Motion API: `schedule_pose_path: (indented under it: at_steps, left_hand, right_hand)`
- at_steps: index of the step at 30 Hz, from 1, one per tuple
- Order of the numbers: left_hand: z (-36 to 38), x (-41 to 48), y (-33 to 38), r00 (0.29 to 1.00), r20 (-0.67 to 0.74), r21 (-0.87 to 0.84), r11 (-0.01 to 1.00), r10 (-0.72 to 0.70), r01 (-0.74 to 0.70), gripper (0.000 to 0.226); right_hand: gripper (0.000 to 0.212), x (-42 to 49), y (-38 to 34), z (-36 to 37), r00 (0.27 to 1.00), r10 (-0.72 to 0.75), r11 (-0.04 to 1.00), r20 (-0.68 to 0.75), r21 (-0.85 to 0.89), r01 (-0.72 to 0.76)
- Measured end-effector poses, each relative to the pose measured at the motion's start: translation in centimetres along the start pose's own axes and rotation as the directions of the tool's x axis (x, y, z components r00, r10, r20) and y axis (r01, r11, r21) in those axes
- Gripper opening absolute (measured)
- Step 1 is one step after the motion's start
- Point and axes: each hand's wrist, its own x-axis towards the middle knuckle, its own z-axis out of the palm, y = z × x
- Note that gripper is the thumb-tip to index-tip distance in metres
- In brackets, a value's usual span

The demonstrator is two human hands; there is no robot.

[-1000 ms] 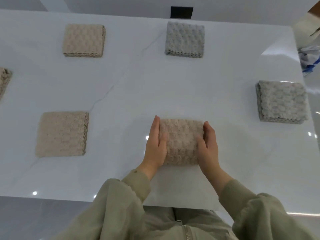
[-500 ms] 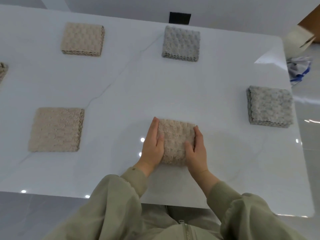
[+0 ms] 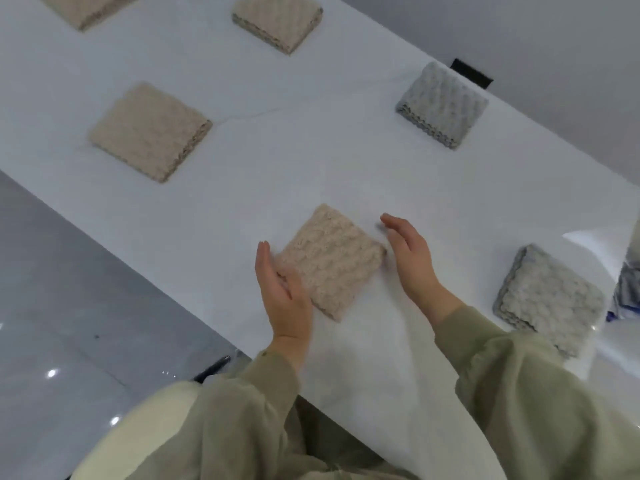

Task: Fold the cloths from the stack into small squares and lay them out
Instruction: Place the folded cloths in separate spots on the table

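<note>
A folded beige cloth (image 3: 331, 259) lies as a small square on the white table (image 3: 311, 161), near its front edge. My left hand (image 3: 282, 292) is open with the palm turned toward the cloth's left edge, its thumb side touching or nearly touching it. My right hand (image 3: 410, 254) is open just off the cloth's right edge, fingers straight. Neither hand holds the cloth. More folded squares lie spread out: beige ones (image 3: 150, 131) (image 3: 277, 20) (image 3: 86, 6) to the left and far side, grey ones (image 3: 441, 103) (image 3: 549, 297) to the right.
The table's front edge runs diagonally from left to lower right, with grey glossy floor (image 3: 69, 306) beyond it. A black rectangle (image 3: 471, 72) sits behind the far edge. Blue-and-white material (image 3: 628, 289) shows at the right border. My olive sleeves fill the bottom.
Both hands have let go of the beige cloth and opened out to its sides. The view has tilted and turned left, so the table now runs diagonally.
</note>
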Motion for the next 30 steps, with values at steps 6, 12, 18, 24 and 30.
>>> schedule_pose_path:
  at_steps: [6, 12, 18, 24, 30]
  left_hand:
    - [2.3, -2.8, -0.8, 0.996, -0.09, -0.039, 0.999, 0.028, -0.031, 0.061]
    - [4.4, -1.8, 0.1, 0.972, -0.233, -0.08, 0.997, -0.001, -0.018, 0.065]
    - [4.3, -1.5, 0.0, 0.961, -0.276, -0.077, 0.997, 0.005, -0.027, 0.063]
    - [4.3, -1.3, 0.1, 0.977, -0.211, 0.025, 0.999, 0.029, -0.024, 0.063]
    - [-0.3, -0.5, 1.2, 0.977, -0.032, 0.368, 0.911, 0.209, -0.183, 0.066]
  right_hand:
    - [0.035, 3.1, -2.7, 1.7, 0.964, -0.083, 0.993, 0.252, -0.056, 0.101]
    - [0.034, 2.7, -3.1, 4.1, 0.952, -0.087, 0.993, 0.295, -0.049, 0.106]
    - [0.034, 2.4, -3.2, 3.3, 0.96, -0.089, 0.993, 0.267, -0.05, 0.106]
    - [0.036, 1.6, -3.9, 4.4, 0.945, -0.078, 0.992, 0.317, -0.074, 0.106]
    - [0.042, 1.0, -4.3, 2.9, 0.971, -0.163, 0.951, 0.176, -0.235, 0.202]
